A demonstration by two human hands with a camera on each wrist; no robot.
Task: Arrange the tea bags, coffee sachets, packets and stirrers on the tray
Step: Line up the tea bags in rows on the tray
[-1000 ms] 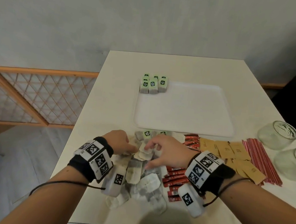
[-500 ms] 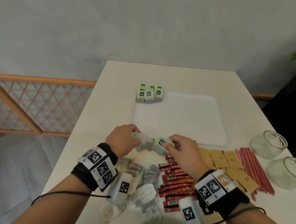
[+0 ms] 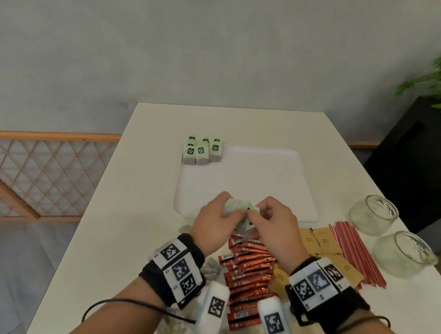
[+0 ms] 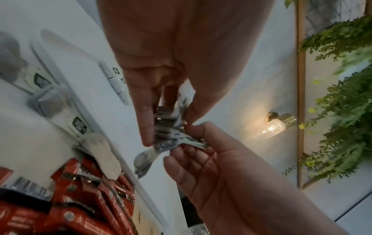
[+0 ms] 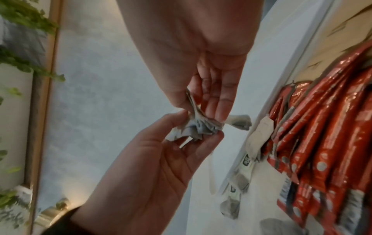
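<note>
Both hands, left hand (image 3: 215,222) and right hand (image 3: 273,226), pinch a bunch of tea bags (image 3: 239,209). Only six tea bags (image 3: 202,151) sit on the tray (image 3: 280,178); sachets (image 3: 249,273), packets (image 3: 320,240) and stirrers (image 3: 352,248) wait on the counter (image 3: 133,212).

The counter (image 3: 133,212) and tray (image 3: 280,178) are white. Far left on the tray, the tea bags (image 3: 202,151) are pale grey with green tags printed in black. The sachets (image 3: 249,273) are glossy red with white barcodes, the packets (image 3: 320,240) tan, the stirrers (image 3: 354,251) red. The wristbands (image 3: 176,268) are black with white checker-patterned markers.
</note>
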